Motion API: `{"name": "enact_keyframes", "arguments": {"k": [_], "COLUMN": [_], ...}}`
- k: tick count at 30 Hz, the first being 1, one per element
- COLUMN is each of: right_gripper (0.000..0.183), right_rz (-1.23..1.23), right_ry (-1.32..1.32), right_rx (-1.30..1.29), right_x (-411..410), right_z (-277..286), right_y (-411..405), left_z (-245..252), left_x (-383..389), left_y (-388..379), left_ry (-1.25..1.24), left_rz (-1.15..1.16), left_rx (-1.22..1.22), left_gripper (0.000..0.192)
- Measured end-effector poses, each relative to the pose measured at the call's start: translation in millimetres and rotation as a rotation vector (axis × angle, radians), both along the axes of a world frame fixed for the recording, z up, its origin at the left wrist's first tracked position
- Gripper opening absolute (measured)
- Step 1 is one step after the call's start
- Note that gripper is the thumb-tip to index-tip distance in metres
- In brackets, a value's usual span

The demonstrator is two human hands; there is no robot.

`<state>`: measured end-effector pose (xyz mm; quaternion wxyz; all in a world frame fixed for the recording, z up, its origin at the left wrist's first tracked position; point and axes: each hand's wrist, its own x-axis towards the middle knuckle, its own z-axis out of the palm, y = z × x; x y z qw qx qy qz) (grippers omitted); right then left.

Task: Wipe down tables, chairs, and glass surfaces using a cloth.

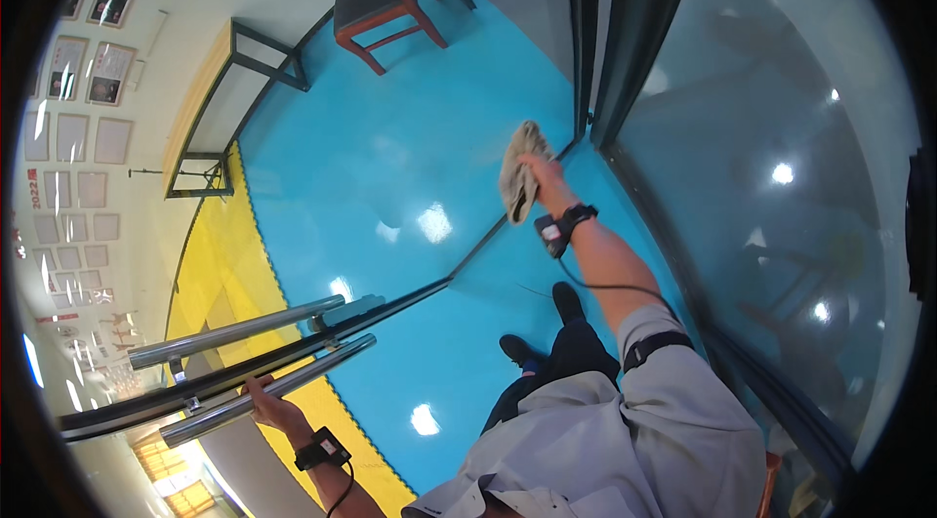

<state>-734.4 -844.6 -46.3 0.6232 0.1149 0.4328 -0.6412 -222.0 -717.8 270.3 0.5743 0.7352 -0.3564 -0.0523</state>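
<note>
My right hand [547,180] reaches forward with a crumpled grey-beige cloth [518,170] in its fingers. The cloth is close to the bottom rail and hinge side of an open framed glass door [410,296]; whether it touches the pane I cannot tell. My left hand [277,412] is at lower left, its fingers curled around the tubular metal door handle [329,360] on the near side of that door. A matching handle bar [241,331] stands out from the door's far side.
A dark-framed glass panel [761,174] runs along my right. Ahead on the glossy blue floor [344,144] stands a wooden chair [392,2] with a dark seat. A metal-framed table [212,108] is by the wall, near yellow mats [219,262]. Wires trail from my wrist bands.
</note>
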Motion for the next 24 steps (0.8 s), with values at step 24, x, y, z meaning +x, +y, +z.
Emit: {"name": "enact_keyframes", "arguments": {"k": [24], "right_gripper": [0.048], "right_rz": [-0.175], "right_ry": [0.366], "right_rx": [0.006], "right_x": [57.4], "right_z": [-14.8], "right_y": [6.8], "left_z": [-22.7], "left_x": [24.8], "left_y": [-1.1], "left_ry": [-0.103], "left_rz": [-0.366], "left_rx": [-0.054], "left_gripper": [0.019]}}
